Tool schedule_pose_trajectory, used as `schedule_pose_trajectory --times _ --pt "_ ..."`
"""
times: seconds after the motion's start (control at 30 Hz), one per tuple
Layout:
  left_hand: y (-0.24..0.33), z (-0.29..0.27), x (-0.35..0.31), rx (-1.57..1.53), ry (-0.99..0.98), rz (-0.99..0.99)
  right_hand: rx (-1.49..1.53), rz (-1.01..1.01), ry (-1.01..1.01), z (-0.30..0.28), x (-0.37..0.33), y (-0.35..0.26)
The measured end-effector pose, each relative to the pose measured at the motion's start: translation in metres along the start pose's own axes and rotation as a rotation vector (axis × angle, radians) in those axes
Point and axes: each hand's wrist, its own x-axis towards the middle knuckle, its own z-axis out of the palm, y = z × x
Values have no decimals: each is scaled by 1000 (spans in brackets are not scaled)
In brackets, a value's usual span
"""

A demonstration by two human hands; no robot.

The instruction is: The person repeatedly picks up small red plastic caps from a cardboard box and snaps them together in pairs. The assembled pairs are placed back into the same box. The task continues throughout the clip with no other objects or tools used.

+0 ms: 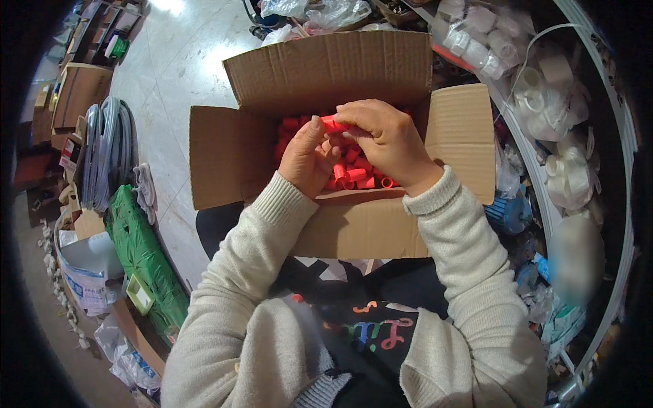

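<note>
An open cardboard box stands before me with its flaps folded out. Many short red plastic pipe fittings lie loose inside it. Above them, both my hands meet over one red pipe fitting. My left hand holds its left end, thumb on top and fingers curled beneath. From the right, my right hand pinches the other end between thumb and fingers. The fingers partly cover the fitting, so its full shape is hidden.
Metal shelving with bagged white fittings runs along the right. A coil of grey hose and a green plastic-wrapped bundle lie on the left. Clear plastic bags are heaped beyond the box.
</note>
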Motion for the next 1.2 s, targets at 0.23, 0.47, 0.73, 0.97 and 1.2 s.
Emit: schedule_pose_trajectory --times 0.23,0.47,0.73,0.97,1.2 --pt "-4 -6 2 79 33 101 -34 -6 -19 0 2 -4" --pt "-11 5 -1 122 23 248 83 235 2 -3 0 -5" --pt "-7 11 -2 354 78 199 -265 249 -172 -8 2 -5" --pt "-12 4 -5 177 46 198 151 401 -79 -4 -1 -13" --pt "-16 2 -1 220 43 188 10 469 -91 -8 3 -17"
